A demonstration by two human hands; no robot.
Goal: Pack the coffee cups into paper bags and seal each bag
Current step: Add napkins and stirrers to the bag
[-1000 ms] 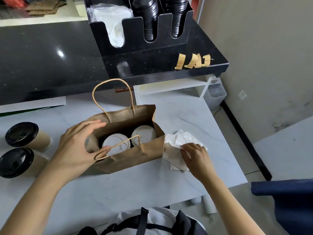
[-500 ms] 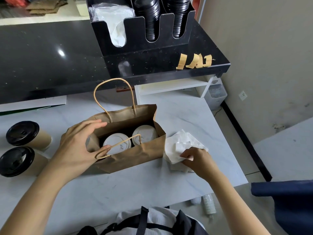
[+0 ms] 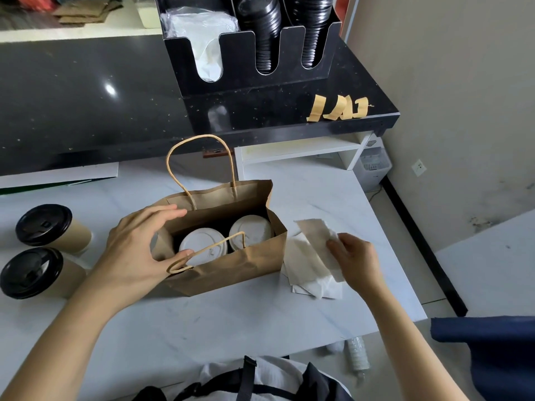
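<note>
A brown paper bag (image 3: 231, 264) stands open on the white table, with two white-lidded coffee cups (image 3: 202, 244) side by side inside it. My left hand (image 3: 136, 250) holds the bag's left end open, fingers over the far wall and thumb on the near wall. My right hand (image 3: 351, 256) pinches a white napkin (image 3: 318, 241) lifted off the napkin pile (image 3: 307, 276) right of the bag. Two black-lidded cups (image 3: 43, 224) stand at the far left.
A black counter (image 3: 86, 111) rises behind the table with a lid and napkin organizer (image 3: 249, 44). Several tape strips (image 3: 338, 108) stick to the counter's right end. A white shelf (image 3: 301, 151) sits below it. The table's right edge drops to the floor.
My right hand gathered a napkin from the pile and raised it off the table. My left hand and the bag stayed in place.
</note>
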